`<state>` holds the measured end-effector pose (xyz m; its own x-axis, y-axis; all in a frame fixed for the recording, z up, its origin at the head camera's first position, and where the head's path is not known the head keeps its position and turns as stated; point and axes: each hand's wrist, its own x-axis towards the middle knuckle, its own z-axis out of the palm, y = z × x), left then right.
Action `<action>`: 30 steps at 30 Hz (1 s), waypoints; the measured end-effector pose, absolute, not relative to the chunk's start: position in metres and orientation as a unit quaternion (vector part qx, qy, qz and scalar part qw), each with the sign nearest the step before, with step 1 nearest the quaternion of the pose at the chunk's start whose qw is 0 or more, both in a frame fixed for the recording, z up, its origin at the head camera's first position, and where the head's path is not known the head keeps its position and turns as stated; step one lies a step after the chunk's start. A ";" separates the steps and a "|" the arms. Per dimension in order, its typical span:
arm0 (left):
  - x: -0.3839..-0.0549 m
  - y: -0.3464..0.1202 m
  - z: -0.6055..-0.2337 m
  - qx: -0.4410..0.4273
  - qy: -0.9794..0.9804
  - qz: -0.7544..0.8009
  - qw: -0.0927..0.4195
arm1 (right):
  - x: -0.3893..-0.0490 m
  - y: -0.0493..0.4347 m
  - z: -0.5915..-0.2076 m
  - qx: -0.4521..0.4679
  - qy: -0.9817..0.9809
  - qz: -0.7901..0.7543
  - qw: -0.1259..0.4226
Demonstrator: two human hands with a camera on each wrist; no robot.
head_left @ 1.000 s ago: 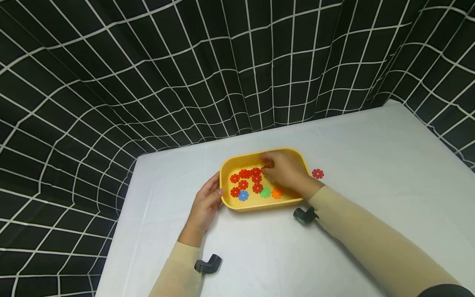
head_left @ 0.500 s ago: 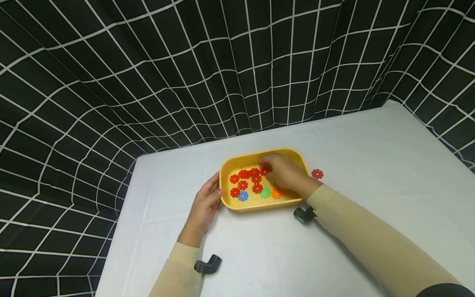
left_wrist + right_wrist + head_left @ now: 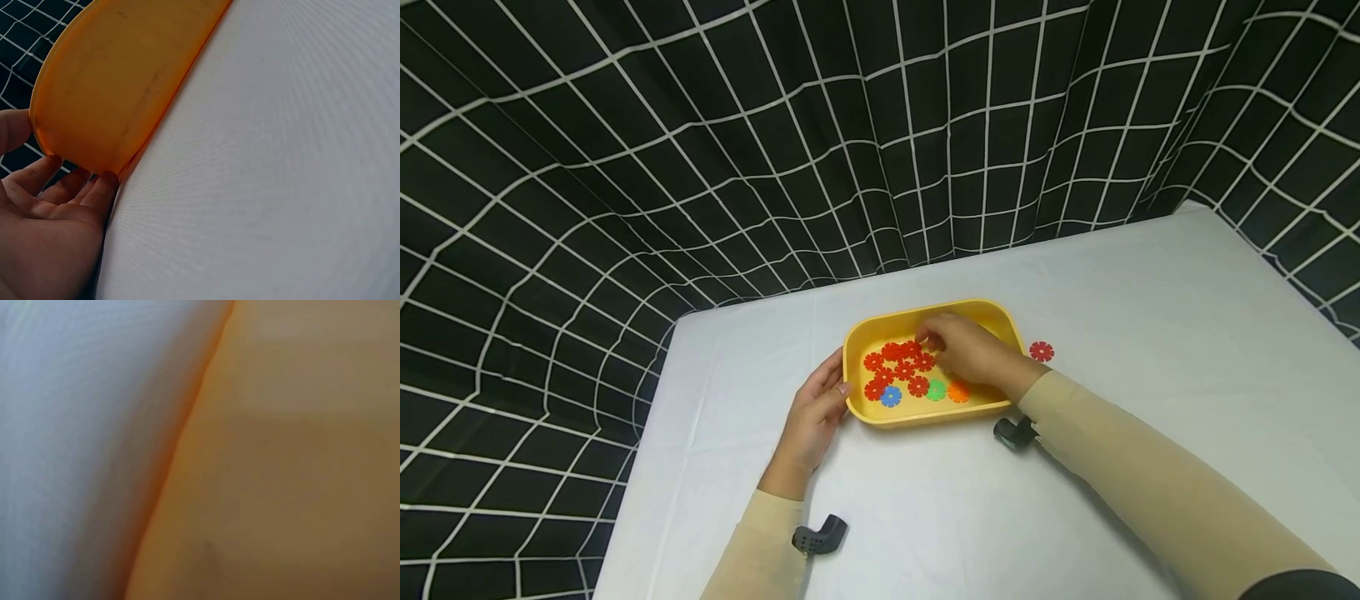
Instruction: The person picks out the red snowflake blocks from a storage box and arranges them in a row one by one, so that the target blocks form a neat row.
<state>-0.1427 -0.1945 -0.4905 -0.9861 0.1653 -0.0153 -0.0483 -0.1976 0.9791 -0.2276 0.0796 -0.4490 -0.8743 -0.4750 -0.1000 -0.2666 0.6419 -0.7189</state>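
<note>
A shallow yellow tray (image 3: 940, 410) lies on the white cloth in the head view. Several red notched plastic discs (image 3: 904, 370) are spread in its left half, some overlapping. Beside them lie one blue disc (image 3: 891, 396), one green disc (image 3: 936, 389) and one orange disc (image 3: 958, 392). My left hand (image 3: 817, 410) holds the tray's left end; in the left wrist view its thumb is at the rim and its fingers are against the outer wall (image 3: 106, 81). My right hand (image 3: 968, 348) reaches into the tray, bent fingers beside the red discs. The right wrist view shows only blurred tray wall (image 3: 281, 487).
A single red disc (image 3: 1041, 351) lies on the cloth just right of the tray. A dark curtain with a white grid (image 3: 880, 133) hangs behind the table (image 3: 1135, 317). A dark camera mount sits on each wrist.
My right hand has shifted slightly left inside the tray. Several red discs have slid left and towards the near side. The left hand and the tray stay in place.
</note>
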 end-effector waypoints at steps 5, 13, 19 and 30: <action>-0.143 -0.194 -0.490 0.046 0.632 0.770 0.069 | -0.227 0.079 -0.451 -0.214 0.894 -0.365 0.145; -0.142 -0.195 -0.490 0.043 0.633 0.770 0.070 | -0.225 0.076 -0.452 -0.233 0.894 -0.347 0.158; -0.143 -0.194 -0.490 0.044 0.634 0.769 0.070 | -0.223 0.076 -0.449 -0.237 0.892 -0.353 0.156; -0.143 -0.194 -0.491 0.044 0.632 0.771 0.069 | -0.224 0.081 -0.446 -0.238 0.878 -0.397 0.118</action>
<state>-0.1426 -0.1943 -0.4914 -0.9867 0.1613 -0.0187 -0.0500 -0.1927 0.9800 -0.2241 0.0805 -0.4464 -0.8584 -0.5126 -0.0185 -0.3248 0.5712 -0.7538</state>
